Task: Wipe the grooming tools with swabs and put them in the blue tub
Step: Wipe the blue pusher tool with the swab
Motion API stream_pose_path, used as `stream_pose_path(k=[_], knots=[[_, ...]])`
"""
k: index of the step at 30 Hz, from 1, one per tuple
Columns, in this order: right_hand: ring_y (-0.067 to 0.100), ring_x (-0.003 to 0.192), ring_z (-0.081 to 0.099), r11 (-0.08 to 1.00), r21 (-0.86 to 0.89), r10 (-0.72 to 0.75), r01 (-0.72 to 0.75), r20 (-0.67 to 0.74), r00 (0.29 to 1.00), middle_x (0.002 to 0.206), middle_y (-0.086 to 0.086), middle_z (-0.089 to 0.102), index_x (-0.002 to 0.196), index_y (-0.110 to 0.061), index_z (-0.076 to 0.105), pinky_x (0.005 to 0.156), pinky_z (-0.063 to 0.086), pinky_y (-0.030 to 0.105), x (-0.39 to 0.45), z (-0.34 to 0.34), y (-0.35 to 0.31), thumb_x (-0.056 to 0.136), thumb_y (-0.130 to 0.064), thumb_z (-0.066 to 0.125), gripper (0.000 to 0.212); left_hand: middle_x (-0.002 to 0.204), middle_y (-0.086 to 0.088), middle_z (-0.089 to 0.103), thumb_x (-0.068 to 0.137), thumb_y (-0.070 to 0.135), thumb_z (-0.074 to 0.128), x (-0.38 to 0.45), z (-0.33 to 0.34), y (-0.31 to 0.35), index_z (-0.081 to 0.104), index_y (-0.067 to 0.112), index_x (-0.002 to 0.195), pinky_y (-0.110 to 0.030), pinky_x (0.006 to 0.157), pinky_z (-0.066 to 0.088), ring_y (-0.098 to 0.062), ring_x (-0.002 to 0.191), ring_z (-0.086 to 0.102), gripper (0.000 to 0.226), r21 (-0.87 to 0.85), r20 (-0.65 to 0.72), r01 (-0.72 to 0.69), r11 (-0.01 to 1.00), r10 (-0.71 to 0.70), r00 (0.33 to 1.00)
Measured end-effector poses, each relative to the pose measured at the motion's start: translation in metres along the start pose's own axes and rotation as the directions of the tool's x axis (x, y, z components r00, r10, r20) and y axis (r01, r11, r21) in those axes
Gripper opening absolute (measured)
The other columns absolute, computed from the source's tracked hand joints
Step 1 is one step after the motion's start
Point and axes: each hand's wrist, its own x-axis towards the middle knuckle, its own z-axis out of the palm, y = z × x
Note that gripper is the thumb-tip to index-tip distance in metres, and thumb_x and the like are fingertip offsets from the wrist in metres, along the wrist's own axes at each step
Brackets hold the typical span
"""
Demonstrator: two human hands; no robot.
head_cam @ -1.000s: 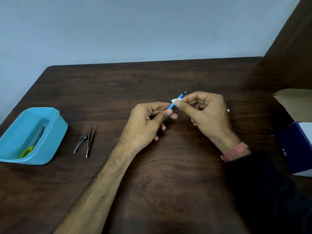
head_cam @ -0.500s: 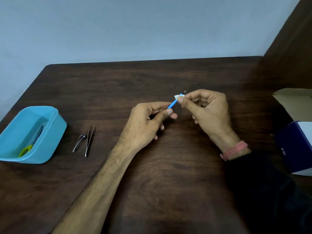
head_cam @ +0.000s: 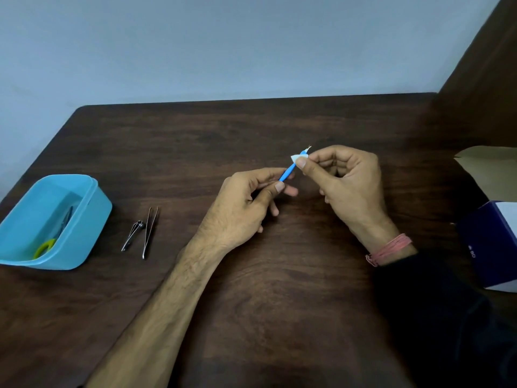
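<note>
The blue-handled tool [head_cam: 288, 171] is held in the air above the counter [head_cam: 251, 289], slanting up to the right, its thin metal tip poking out past a white swab [head_cam: 297, 157]. The left hand [head_cam: 246, 208] pinches the handle's lower end between thumb and forefinger; the right hand [head_cam: 347, 183] pinches the swab around the shaft near the tip. To the left lie a nail clipper [head_cam: 133, 235] and tweezers [head_cam: 150, 231], side by side, near the blue tub [head_cam: 84, 236], which holds scissors [head_cam: 54, 233].
</note>
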Motion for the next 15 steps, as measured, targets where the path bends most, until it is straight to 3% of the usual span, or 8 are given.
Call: stream_pose_path(k=[6,15], knots=[[0.005,0.055,0.058,1.000,0.001,0.017,-0.017,-0.025,1.000,0.080,0.000,0.081,0.087,-0.020,0.083,0.050,0.045,0.020,0.0011,0.0006,-0.0002,0.090,-0.033,0.093,0.017,0.107,0.016,0.085,0.112,0.018,0.066,0.0000,0.0025,0.0007,0.076,0.027,0.136,-0.027,0.043,0.053,-0.009,0.072,0.076,0.028,-0.012,-0.053,0.030,0.999,-0.030,0.998],[0.005,0.055,0.057,0.999,-0.004,0.037,-0.037,-0.025,0.999,0.080,0.000,0.081,0.086,-0.021,0.083,0.050,0.045,0.023,0.0019,-0.0002,0.0001,0.091,-0.035,0.093,0.017,0.105,0.015,0.085,0.112,0.018,0.065,0.0010,0.0025,0.0006,0.077,0.027,0.131,-0.026,0.045,0.053,-0.005,0.070,0.070,0.024,-0.019,-0.058,0.021,1.000,-0.022,0.998]])
